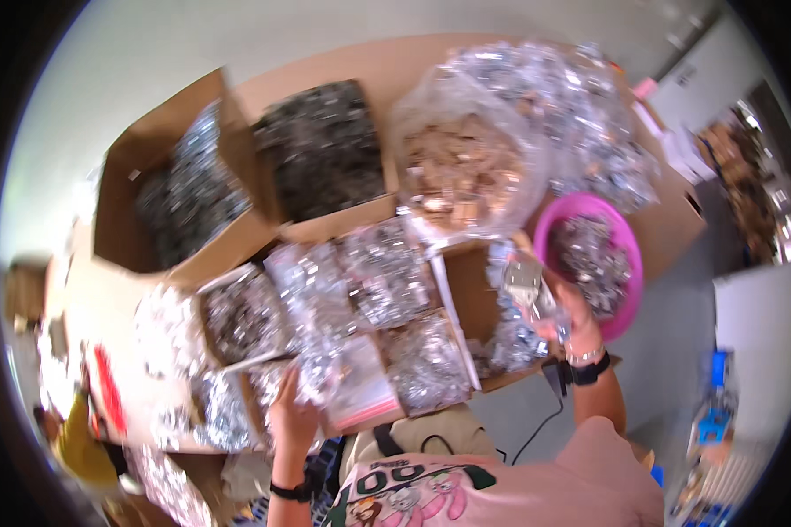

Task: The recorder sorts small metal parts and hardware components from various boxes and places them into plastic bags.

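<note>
My right hand (573,312) is raised over a cardboard box at the right, beside the pink basin (637,299). Its fingers are closed round a small clear plastic bag (545,316), with a pale metal piece (525,279) showing at its upper end. My left hand (292,417) rests low at the near edge of the boxes, by clear bags of silvery parts (321,373). Its fingers look apart, though the tips are partly lost among the shiny bags. Close to it lies a flat clear zip bag (360,382) with a red strip.
Behind stand a deep cardboard box (119,198), a box of dark packets (321,145) and a clear sack of copper-coloured pieces (461,171). Bagged silvery parts (545,97) are heaped at the back right. A person in yellow (79,439) is at the far left.
</note>
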`<state>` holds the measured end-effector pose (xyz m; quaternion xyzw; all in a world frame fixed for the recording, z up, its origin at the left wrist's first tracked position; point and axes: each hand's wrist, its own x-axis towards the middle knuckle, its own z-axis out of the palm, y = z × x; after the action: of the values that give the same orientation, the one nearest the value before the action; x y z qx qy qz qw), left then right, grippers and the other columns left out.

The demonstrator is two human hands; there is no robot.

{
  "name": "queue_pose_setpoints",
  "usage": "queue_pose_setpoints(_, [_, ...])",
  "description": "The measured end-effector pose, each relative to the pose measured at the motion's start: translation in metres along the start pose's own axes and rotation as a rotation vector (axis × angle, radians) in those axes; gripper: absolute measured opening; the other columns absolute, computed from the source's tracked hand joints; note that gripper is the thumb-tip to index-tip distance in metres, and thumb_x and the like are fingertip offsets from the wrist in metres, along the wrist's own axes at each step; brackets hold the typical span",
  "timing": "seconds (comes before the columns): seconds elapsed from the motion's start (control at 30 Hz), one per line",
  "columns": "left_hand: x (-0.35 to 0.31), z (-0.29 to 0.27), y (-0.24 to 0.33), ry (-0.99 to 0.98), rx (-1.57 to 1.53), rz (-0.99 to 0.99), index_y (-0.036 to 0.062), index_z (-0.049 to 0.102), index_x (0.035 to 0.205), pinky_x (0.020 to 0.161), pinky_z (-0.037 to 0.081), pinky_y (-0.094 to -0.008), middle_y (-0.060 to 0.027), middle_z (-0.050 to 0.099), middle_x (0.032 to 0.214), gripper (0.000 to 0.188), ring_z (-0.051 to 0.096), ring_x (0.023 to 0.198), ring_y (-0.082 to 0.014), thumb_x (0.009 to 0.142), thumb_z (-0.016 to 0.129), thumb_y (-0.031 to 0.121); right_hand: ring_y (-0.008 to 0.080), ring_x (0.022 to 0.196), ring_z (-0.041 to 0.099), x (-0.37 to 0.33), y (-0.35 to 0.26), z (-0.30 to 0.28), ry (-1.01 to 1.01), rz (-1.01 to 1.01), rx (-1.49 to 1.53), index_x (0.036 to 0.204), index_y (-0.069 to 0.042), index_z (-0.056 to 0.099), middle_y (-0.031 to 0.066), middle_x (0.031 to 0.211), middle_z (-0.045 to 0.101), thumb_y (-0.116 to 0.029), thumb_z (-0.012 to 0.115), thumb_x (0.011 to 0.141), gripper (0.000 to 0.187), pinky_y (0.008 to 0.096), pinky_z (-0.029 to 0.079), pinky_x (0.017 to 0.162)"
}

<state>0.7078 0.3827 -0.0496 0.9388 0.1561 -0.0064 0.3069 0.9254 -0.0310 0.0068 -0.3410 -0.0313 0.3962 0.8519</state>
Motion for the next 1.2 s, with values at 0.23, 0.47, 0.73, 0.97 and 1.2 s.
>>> queue_pose_setpoints(0.23, [-0.005, 0.000, 0.017, -0.088, -0.310, -0.176, 0.0048, 0.050, 0.141, 0.068, 0.054, -0.0318, -0.0175, 0.050, 0.144, 0.070, 0.068, 0.074, -0.0278, 0.071, 0.054, -0.006, 0.0115, 0.060, 0.058, 0.080, 0.162, 0.091, -0.006, 0.786, 0.507, 0.137, -0.003, 0.048, 0.0167, 0.098, 0.064, -0.029, 0.053, 0.100, 0.046, 0.0207, 0.049, 0.045])
queue_pose_setpoints(0.47, [-0.021, -0.012, -0.002, -0.025, -0.396, -0.128, 0.0062, 0.046, 0.144, 0.063, 0.053, -0.0322, -0.0181, 0.049, 0.145, 0.075, 0.068, 0.068, -0.0264, 0.071, 0.055, -0.009, 0.0267, 0.103, 0.065, 0.134, 0.241, 0.138, 0.115, 0.795, 0.314, 0.129, -0.005, 0.048, 0.0136, 0.118, 0.060, -0.022, 0.053, 0.099, 0.035, 0.0459, 0.056, 0.093])
queue_pose_setpoints(0.73, [-0.030, -0.026, -0.037, -0.084, -0.494, -0.118, 0.0050, 0.053, 0.138, 0.066, 0.056, -0.0315, -0.0165, 0.051, 0.144, 0.060, 0.071, 0.075, -0.0235, 0.079, 0.069, 0.007, 0.0299, 0.101, 0.054, 0.140, 0.205, 0.153, -0.509, -0.161, -1.771, 0.102, -0.010, 0.072, 0.0100, 0.110, 0.052, -0.015, 0.073, 0.079, 0.024, 0.0343, 0.048, 0.090])
queue_pose_setpoints(0.97, [-0.027, -0.022, -0.069, 0.110, -0.114, 0.087, 0.0076, 0.072, 0.098, 0.074, 0.056, -0.0382, -0.0076, 0.070, 0.101, 0.017, 0.069, 0.084, -0.0298, 0.081, 0.070, 0.006, 0.0295, 0.090, 0.065, 0.160, 0.191, 0.129, -0.545, -0.339, -1.683, 0.091, -0.004, 0.069, 0.0102, 0.095, 0.066, 0.000, 0.065, 0.082, 0.011, 0.0370, 0.053, 0.079])
queue_pose_setpoints(1.2, [-0.020, -0.051, -0.072, 0.196, -0.193, 0.147, 0.0081, 0.072, 0.094, 0.072, 0.056, -0.0375, -0.0073, 0.071, 0.086, 0.015, 0.069, 0.080, -0.0280, 0.081, 0.066, 0.003, 0.0318, 0.080, 0.066, 0.160, 0.183, 0.145, -0.387, -0.292, -1.594, 0.092, -0.001, 0.062, 0.0135, 0.088, 0.065, 0.000, 0.065, 0.084, 0.009, 0.0375, 0.054, 0.071])
